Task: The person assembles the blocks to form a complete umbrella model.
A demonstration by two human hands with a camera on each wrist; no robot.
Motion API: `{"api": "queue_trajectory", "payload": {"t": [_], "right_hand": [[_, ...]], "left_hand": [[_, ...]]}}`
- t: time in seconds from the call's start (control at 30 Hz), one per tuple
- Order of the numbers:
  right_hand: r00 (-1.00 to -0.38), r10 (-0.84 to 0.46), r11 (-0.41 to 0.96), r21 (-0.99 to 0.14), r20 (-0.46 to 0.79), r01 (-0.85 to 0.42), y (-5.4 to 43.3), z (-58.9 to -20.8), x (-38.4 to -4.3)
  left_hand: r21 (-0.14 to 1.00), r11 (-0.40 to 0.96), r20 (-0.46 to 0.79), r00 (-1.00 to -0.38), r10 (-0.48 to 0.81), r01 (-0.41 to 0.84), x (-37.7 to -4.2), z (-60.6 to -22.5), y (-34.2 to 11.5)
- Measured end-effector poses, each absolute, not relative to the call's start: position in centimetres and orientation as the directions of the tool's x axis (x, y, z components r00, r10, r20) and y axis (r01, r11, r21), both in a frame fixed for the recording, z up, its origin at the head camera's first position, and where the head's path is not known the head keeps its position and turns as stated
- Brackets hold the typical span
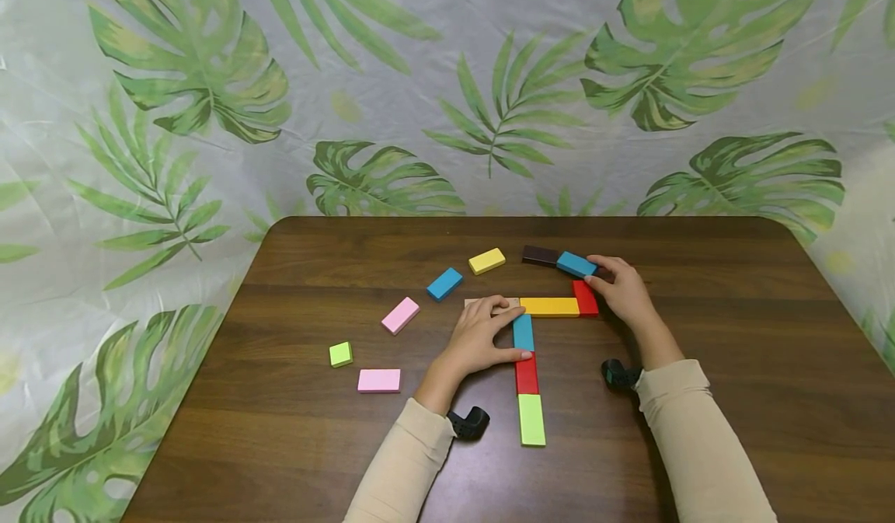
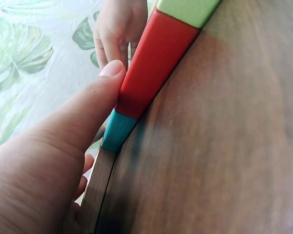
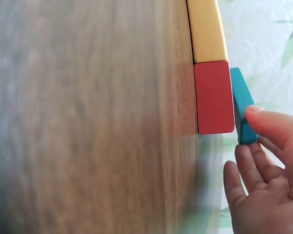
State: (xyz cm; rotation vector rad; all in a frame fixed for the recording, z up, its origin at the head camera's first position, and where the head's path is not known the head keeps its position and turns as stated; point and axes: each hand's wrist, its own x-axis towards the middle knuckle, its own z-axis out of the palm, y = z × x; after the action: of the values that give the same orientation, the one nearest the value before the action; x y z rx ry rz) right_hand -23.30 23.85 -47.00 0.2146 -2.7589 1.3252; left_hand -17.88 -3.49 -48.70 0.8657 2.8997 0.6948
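Observation:
My right hand (image 1: 624,294) pinches the right end of a blue block (image 1: 577,264) between thumb and fingers. That block is beside a dark brown block (image 1: 540,256) and just behind a red block (image 1: 585,298); the right wrist view shows the blue block (image 3: 243,105) tilted. My left hand (image 1: 475,340) rests on the joined blocks, thumb extended against the side of the red block (image 2: 156,61) near the blue one (image 2: 118,130). Its other fingers lie over a pale wooden block (image 1: 513,303), which they partly hide. A yellow-orange block (image 1: 548,307) links the wooden and red blocks.
A light green block (image 1: 531,420) ends the column toward me. To the left, loose on the brown table (image 1: 266,445), lie a yellow block (image 1: 486,261), a blue block (image 1: 444,284), two pink blocks (image 1: 380,381) and a small green block (image 1: 340,354). A leaf-patterned cloth (image 1: 391,80) hangs behind.

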Motion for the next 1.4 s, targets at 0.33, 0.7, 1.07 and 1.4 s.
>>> {"api": "queue_trajectory", "payload": {"t": [0.33, 0.7, 1.07, 1.4], "right_hand": [[-0.986, -0.087, 0.604, -0.780, 0.142, -0.165, 23.3, -47.2, -23.6], [-0.988, -0.081, 0.599, -0.786, 0.131, -0.153, 22.7, -47.6, -24.1], [-0.992, -0.064, 0.597, -0.792, 0.107, -0.124, 22.6, -47.9, -24.2], [-0.996, -0.065, 0.591, -0.802, 0.067, -0.093, 22.6, -47.8, -24.1]], "left_hand": [[0.428, 0.744, 0.095, -0.844, 0.528, 0.514, -17.9, -48.8, -3.5], [0.426, 0.740, 0.111, -0.842, 0.529, 0.521, -17.9, -48.8, -3.5], [0.425, 0.739, 0.114, -0.841, 0.529, 0.523, -17.9, -48.9, -3.6], [0.424, 0.739, 0.115, -0.841, 0.529, 0.523, -17.8, -48.8, -3.5]]}}
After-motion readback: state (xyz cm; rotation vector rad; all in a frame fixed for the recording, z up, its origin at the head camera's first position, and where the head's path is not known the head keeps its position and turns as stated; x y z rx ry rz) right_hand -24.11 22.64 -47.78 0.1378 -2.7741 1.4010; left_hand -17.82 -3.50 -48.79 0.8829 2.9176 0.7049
